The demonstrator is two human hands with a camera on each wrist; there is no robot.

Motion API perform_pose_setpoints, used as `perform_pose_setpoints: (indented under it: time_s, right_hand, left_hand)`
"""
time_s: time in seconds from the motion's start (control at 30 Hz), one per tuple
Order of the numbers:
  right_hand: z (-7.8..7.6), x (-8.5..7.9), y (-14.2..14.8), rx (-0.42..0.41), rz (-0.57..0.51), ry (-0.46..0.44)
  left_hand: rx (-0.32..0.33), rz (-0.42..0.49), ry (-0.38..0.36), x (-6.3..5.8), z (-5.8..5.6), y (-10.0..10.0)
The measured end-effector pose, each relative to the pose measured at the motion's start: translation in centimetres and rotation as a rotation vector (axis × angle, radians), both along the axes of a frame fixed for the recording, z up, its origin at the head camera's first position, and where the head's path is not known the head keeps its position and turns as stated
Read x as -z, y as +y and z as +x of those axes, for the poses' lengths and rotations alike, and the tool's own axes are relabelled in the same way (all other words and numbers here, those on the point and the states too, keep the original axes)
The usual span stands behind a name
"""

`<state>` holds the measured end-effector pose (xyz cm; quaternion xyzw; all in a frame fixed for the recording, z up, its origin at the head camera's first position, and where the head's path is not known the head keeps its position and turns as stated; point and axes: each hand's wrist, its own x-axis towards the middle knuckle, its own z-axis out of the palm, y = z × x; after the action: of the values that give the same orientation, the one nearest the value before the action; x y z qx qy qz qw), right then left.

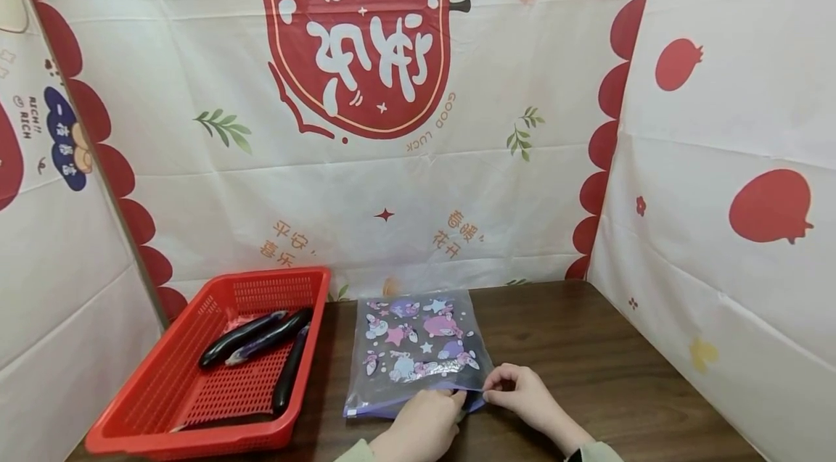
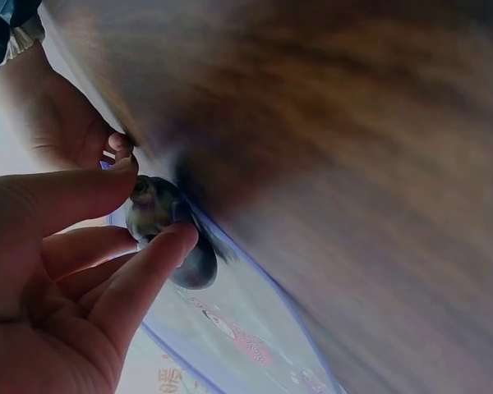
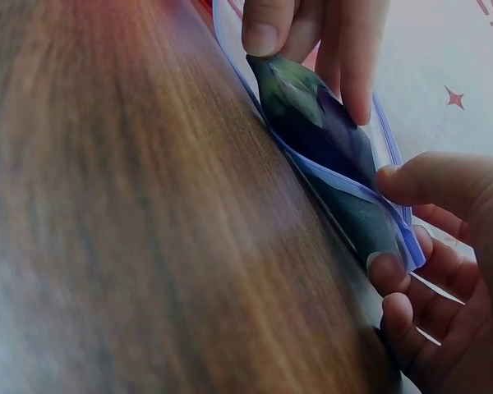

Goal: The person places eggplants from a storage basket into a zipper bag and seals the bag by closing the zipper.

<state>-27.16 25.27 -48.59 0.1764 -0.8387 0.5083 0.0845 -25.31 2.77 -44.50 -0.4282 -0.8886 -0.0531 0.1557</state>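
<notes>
A clear zip bag (image 1: 418,346) printed with pink, purple and white cartoon figures lies flat, its purple-edged mouth towards me. Inside that mouth is a dark eggplant (image 3: 345,144), green at the stem end. My left hand (image 1: 424,422) holds the eggplant by its stem end, thumb on one side and fingers on the other, as the left wrist view shows around the eggplant (image 2: 160,213). With thumb and fingertips, my right hand (image 1: 522,397) pinches the bag's edge at the right corner of the mouth. The eggplant's far end is hidden from the head view.
To the left stands a red plastic basket (image 1: 303,382) with several more eggplants (image 1: 244,339) in it. Brown wood-grain tabletop (image 1: 575,331) extends to the right of the bag. A printed cloth (image 1: 392,179) hangs behind and along both sides.
</notes>
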Motion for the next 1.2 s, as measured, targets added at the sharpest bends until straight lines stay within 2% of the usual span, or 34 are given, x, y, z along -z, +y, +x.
perform_pose_setpoints:
  time_s: [0.13, 0.27, 0.37, 0.5, 0.6, 1.2]
  right_hand:
    - [0.3, -0.1, 0.0, -0.005, 0.005, 0.006]
    - [-0.2, -0.3, 0.0, 0.005, 0.014, -0.003]
    - [0.4, -1.9, -0.6, 0.005, 0.023, -0.001]
    - [0.5, -2.1, -0.7, 0.009, 0.034, 0.008]
    - [-0.4, -0.7, 0.0, 0.008, 0.034, 0.02]
    - [-0.1, 0.1, 0.1, 0.023, 0.049, -0.002]
  left_hand:
    - [-0.005, -0.006, 0.0, 0.1, 0.2, 0.1]
    - [-0.014, -0.009, 0.011, 0.1, -0.1, 0.2]
    - [-0.027, -0.018, 0.0, -0.1, -0.3, 0.1]
    - [-0.033, -0.032, -0.035, -0.4, -0.2, 0.1]
    - [-0.038, -0.042, -0.051, -0.4, -0.2, 0.2]
    - [-0.105, -0.107, -0.177, 0.5, -0.2, 0.8]
